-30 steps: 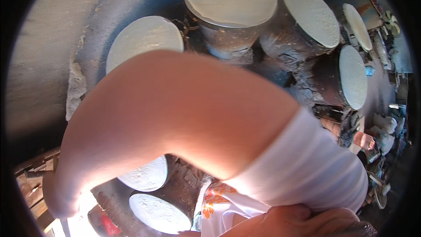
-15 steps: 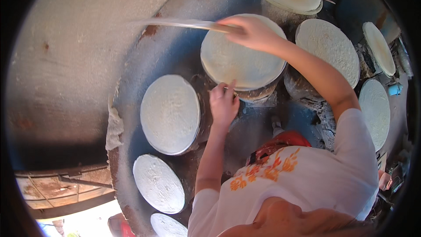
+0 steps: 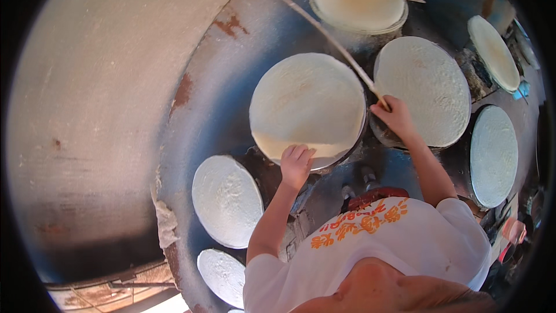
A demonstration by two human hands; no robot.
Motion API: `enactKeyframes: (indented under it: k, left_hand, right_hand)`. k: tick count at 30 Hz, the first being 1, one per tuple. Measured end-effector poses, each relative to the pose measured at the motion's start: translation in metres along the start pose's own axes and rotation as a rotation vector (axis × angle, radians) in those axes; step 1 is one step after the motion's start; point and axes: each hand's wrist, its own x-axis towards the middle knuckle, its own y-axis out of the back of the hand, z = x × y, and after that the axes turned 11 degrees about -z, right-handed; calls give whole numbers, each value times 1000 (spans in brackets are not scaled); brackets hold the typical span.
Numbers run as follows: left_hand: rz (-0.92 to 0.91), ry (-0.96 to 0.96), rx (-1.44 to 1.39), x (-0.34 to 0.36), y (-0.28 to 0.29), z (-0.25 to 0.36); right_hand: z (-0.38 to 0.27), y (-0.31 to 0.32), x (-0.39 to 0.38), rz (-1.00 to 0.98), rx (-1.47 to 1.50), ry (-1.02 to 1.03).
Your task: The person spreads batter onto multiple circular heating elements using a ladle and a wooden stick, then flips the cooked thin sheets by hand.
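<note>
My left hand (image 3: 297, 166) is closed at the near edge of the large round flatbread (image 3: 307, 101) on the middle griddle, fingertips pinching its rim. A tan strip runs along that edge, where the thin sheet looks turned up and greyish griddle surface (image 3: 325, 164) shows beneath. In my right hand (image 3: 396, 117) is the handle of a long, thin wooden spatula (image 3: 341, 49). It slants away to the far left, its blade passing over the gap between the middle griddle and its neighbours. The knuckles stand near the edge of the right-hand flatbread (image 3: 425, 90).
More round flatbreads lie around me: a browned pile (image 3: 359, 1) at the far side, one (image 3: 227, 200) at the left, a smaller one (image 3: 222, 277) nearer, and one (image 3: 494, 156) at the right. Another stack (image 3: 493, 52) stands far right. A large curved metal wall (image 3: 98, 110) fills the left.
My right hand has come from above the middle flatbread to its right side, swinging the spatula from pointing left to pointing far. My left hand now pinches the flatbread's edge. The view has shifted.
</note>
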Motion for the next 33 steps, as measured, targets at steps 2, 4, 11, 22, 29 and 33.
enactKeyframes:
  k: [2, 4, 11, 22, 29, 33]
  left_hand:
    - [-14, -5, -9, 3, 6, 2]
    - [-70, -5, -24, 2, 9, -6]
    - [-95, 338, -22, 22, 25, -57]
    - [-141, 930, 268, 64, -7, -200]
    - [88, 786, -244, 48, 13, -229]
    - [263, 677, -987, 69, 28, -216]
  right_hand:
    - [4, 6, -3, 21, 6, -43]
    - [8, 4, -2, 22, 36, -81]
    - [23, 7, 92, -121, -219, 8]
    - [0, -69, 207, -304, -513, 296]
    - [-56, -62, 155, -56, -396, 472]
    - [-74, -42, 118, 2, -309, 566]
